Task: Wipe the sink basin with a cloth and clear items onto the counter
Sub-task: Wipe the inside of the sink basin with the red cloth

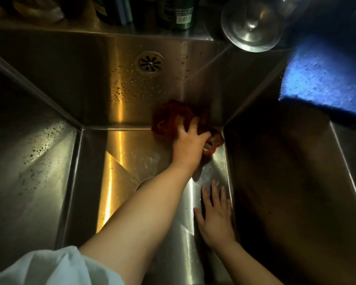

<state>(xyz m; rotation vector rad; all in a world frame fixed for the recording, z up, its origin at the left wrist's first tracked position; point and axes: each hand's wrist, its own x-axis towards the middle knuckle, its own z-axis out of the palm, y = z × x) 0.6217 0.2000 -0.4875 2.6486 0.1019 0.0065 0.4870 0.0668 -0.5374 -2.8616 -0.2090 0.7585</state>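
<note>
Left hand (190, 144) presses a red cloth (169, 116) into the sink basin's (49, 161) far right corner.
Its fingers (194, 123) curl into the bunched cloth, which lies under and beyond them. The right hand (216, 214) lies flat, fingers straight, on the basin floor. The barcode label on the green bottle (179, 11) behind the basin is unreadable.

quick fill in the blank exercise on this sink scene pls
1. The left hand holds a ___ cloth against the far right corner of the sink basin.
2. The right hand lies flat on the basin floor, holding ___.
3. A round metal ___ sits on the counter behind the sink.

Missing words: red; nothing; lid.
</note>
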